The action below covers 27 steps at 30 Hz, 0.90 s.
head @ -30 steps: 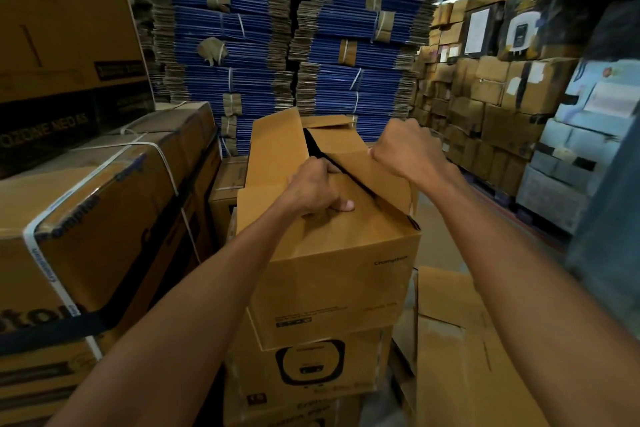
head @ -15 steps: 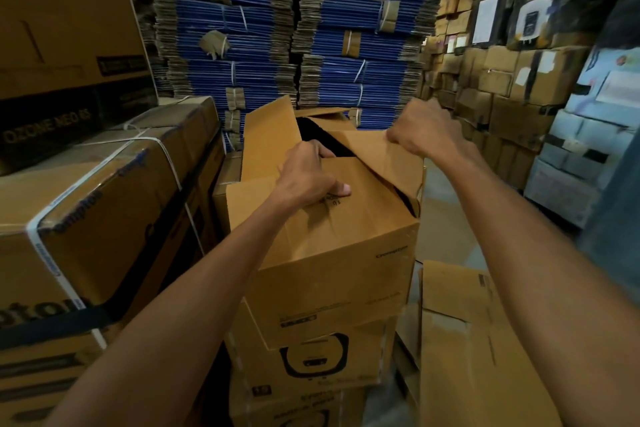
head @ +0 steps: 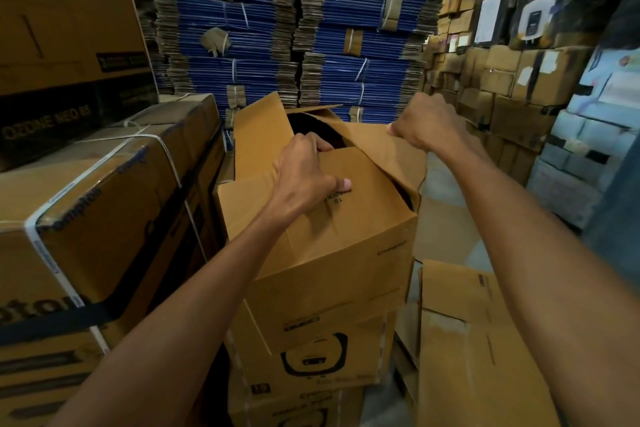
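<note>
Since it has gaped wider than a second ago, the box (head: pixel 329 288) (just right of the strapped carton (head: pixel 104 204)) shows more dark interior. The left hand (head: pixel 304 177) curls over the near flap (head: pixel 367 215), the right hand (head: pixel 426 125) pinches the side flap (head: pixel 377 149), and opening looks nearly done.

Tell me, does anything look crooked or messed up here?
Yes. The top cardboard box sits crooked on the printed box under it, not lined up. Its flaps stick out unevenly, and the right flap is bent where the right hand pinches its edge. The left hand grips the near flap.
</note>
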Motion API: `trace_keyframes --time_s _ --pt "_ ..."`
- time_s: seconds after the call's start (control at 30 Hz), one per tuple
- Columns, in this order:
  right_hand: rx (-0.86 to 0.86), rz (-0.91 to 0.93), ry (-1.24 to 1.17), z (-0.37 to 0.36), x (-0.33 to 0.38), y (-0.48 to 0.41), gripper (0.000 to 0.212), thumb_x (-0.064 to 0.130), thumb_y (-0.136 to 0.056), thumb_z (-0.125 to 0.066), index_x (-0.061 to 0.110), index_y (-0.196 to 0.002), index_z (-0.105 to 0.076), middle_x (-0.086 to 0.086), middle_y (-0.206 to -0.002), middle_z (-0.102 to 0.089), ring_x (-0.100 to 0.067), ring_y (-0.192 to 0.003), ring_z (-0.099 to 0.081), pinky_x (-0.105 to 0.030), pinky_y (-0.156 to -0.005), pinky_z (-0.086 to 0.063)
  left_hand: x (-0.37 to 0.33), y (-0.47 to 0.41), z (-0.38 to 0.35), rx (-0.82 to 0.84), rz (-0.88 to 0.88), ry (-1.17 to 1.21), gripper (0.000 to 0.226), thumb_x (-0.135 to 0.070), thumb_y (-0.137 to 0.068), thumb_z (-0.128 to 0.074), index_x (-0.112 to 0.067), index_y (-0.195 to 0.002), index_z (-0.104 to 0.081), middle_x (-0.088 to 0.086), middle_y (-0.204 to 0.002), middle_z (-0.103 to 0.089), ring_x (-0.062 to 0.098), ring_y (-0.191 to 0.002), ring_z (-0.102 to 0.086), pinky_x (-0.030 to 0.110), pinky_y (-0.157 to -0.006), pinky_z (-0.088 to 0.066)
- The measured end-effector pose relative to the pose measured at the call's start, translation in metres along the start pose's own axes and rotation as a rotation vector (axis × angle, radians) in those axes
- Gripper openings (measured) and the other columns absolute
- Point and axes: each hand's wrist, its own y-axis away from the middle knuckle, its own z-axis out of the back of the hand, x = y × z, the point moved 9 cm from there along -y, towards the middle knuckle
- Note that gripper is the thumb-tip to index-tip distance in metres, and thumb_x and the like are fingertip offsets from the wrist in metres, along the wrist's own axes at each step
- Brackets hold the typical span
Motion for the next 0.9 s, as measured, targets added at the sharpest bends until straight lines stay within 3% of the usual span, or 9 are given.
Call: trace_keyframes --time_s 0.13,0.2,0.3,0.47,0.57,0.67,0.73,0.83,0.9 --pt "-0.010 0.012 0.024 -0.008 0.001 -0.003 0.021 0.032 -0.095 -0.068 0.011 -0.098 -0.064 -0.007 -0.102 -0.063 -0.030 -0.089 -0.063 -0.051 -0.083 -0.055 -0.024 0.007 0.002 -0.046 -0.107 0.003 0.059 -0.032 -0.063 -0.095 -0.020 -0.112 -0.063 -0.009 -0.106 -0.054 0.010 -0.100 -0.051 0.035 -0.094 -0.044" --pt "0.026 0.038 0.013 -0.014 0.005 -0.003 0.012 0.019 -0.098 -0.059 0.008 -0.099 -0.064 -0.009 -0.103 -0.061 -0.030 -0.088 -0.061 -0.049 -0.080 -0.054 -0.044 0.012 0.007 -0.068 -0.194 -0.026 0.053 -0.025 -0.065 -0.093 -0.024 -0.104 -0.058 -0.010 -0.105 -0.051 0.006 -0.099 -0.045 0.026 -0.088 -0.026" --pt "0.244 0.072 -0.293 -0.030 0.007 -0.001 0.025 0.012 -0.099 -0.052 -0.001 -0.091 -0.072 -0.019 -0.093 -0.071 -0.026 -0.081 -0.066 -0.041 -0.070 -0.058 -0.044 0.013 0.022 -0.078 -0.240 -0.112 0.053 -0.030 -0.066 -0.092 -0.028 -0.103 -0.055 -0.009 -0.106 -0.052 0.008 -0.100 -0.044 0.030 -0.089 -0.025" --pt "0.809 -0.018 -0.885 -0.064 0.001 0.041 0.055 0.074 -0.088 -0.050 0.020 -0.083 -0.061 -0.002 -0.068 -0.060 -0.017 -0.063 -0.061 -0.033 -0.065 -0.053 -0.051 0.031 0.036 -0.102 -0.384 -0.310 0.058 -0.045 -0.073 -0.087 -0.020 -0.119 -0.061 -0.001 -0.116 -0.059 0.011 -0.094 -0.048 0.031 -0.079 -0.039" --pt "0.918 -0.095 -1.118 -0.085 -0.011 0.050 0.049 0.071 -0.091 -0.052 0.024 -0.080 -0.050 0.002 -0.059 -0.050 -0.012 -0.050 -0.044 -0.028 -0.053 -0.037 -0.067 0.049 0.041 -0.154 -0.496 -0.372 0.057 -0.046 -0.071 -0.089 -0.016 -0.112 -0.063 0.001 -0.108 -0.063 0.012 -0.082 -0.048 0.029 -0.069 -0.035" --pt "0.943 -0.082 -0.921 -0.100 -0.018 0.064 0.017 0.013 -0.099 -0.060 0.013 -0.081 -0.061 -0.007 -0.078 -0.064 -0.018 -0.071 -0.060 -0.033 -0.075 -0.050 -0.078 0.064 0.039 -0.150 -0.533 -0.458 0.054 -0.046 -0.074 -0.087 -0.016 -0.112 -0.063 0.003 -0.105 -0.067 0.019 -0.078 -0.061 0.030 -0.064 -0.035" --pt "0.874 -0.033 -0.778 -0.099 -0.019 0.068 0.029 -0.005 -0.100 -0.050 0.009 -0.077 -0.059 -0.010 -0.074 -0.063 -0.017 -0.066 -0.060 -0.029 -0.069 -0.051 -0.082 0.075 0.038 -0.136 -0.527 -0.541 0.050 -0.049 -0.084 -0.078 -0.017 -0.118 -0.061 0.002 -0.100 -0.070 0.017 -0.071 -0.059 0.029 -0.060 -0.034" --pt "0.804 -0.070 -0.815 -0.098 -0.025 0.074 0.028 0.001 -0.105 -0.046 0.008 -0.079 -0.054 -0.003 -0.062 -0.062 -0.009 -0.053 -0.059 -0.016 -0.056 -0.047 -0.088 0.097 0.033 -0.021 -0.519 -0.647 0.036 -0.050 -0.102 -0.053 -0.021 -0.123 -0.055 -0.006 -0.087 -0.064 0.008 -0.059 -0.044 0.023 -0.048 -0.024" --pt "0.887 0.142 -0.556 -0.098 -0.005 0.092 0.022 0.030 -0.101 -0.061 0.014 -0.116 -0.065 0.007 -0.105 -0.074 -0.001 -0.090 -0.069 -0.017 -0.083 -0.051 -0.087 0.113 0.023 0.133 -0.499 -0.684 0.038 -0.054 -0.106 -0.034 -0.024 -0.122 -0.052 -0.010 -0.078 -0.052 0.004 -0.056 -0.041 0.021 -0.046 -0.025"
